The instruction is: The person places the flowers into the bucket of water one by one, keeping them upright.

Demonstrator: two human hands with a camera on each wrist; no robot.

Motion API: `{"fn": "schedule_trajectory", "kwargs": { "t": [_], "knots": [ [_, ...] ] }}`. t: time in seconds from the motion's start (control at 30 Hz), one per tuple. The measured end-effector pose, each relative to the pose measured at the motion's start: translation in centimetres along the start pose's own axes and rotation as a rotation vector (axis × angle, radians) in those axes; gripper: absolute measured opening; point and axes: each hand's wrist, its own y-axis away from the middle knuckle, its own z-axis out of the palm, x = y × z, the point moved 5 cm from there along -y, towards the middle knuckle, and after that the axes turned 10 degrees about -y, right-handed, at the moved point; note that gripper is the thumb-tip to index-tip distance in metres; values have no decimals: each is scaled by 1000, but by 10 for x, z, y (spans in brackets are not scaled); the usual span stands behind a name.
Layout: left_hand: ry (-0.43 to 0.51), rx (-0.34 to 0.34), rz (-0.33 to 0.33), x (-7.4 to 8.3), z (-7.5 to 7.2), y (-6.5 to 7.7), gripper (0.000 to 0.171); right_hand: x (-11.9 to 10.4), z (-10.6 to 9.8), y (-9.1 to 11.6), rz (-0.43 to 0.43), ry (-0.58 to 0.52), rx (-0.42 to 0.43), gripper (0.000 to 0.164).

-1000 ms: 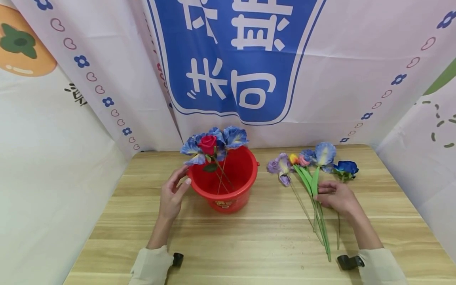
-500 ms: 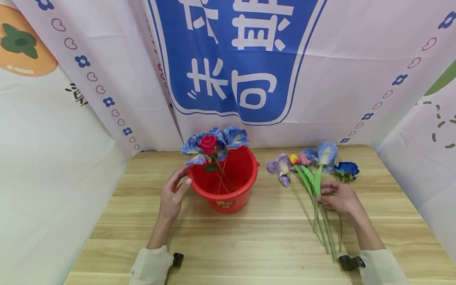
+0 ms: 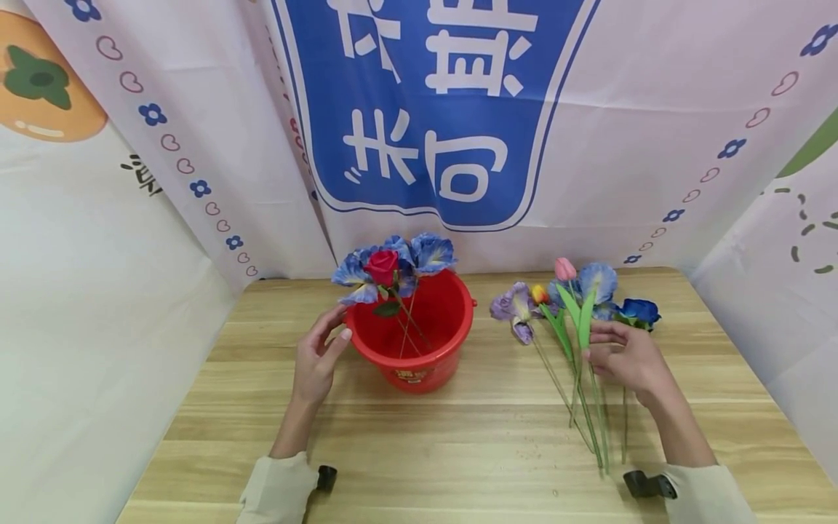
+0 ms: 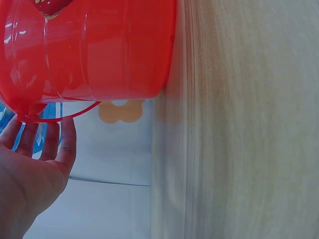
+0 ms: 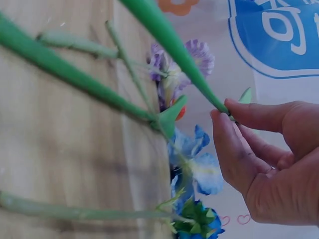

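Observation:
My right hand (image 3: 625, 356) pinches the green stem of a pink tulip (image 3: 565, 269) between thumb and fingertips, its bloom tilted up over the other flowers. In the right wrist view, this stem (image 5: 184, 59) stands apart from those on the table. My left hand (image 3: 316, 364) touches the left rim of a red bucket (image 3: 422, 375); its extended fingers (image 4: 68, 134) reach the thin red handle (image 4: 82, 112) in the left wrist view. Inside the bucket stand a red rose (image 3: 382, 266) and blue irises (image 3: 432, 252), stems crossing.
By the right hand lie a purple iris (image 3: 517, 306), a yellow-orange tulip (image 3: 540, 294), a light blue iris (image 3: 598, 282) and a dark blue rose (image 3: 638, 311). Their stems overlap on the wooden table (image 3: 471, 451). A printed white cloth (image 3: 609, 182) hangs behind the table.
The pink tulip has risen from among the flowers in my right hand, its bloom now above the yellow-orange one. My left hand and the bucket stay where they were.

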Motion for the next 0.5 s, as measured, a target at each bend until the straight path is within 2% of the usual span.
{"fn": "schedule_trajectory", "kwargs": {
  "t": [0.5],
  "knots": [
    [-9,-2,-11,-1,1,1,47,-26,12,12,-130,-45,45,63]
  ]
}}
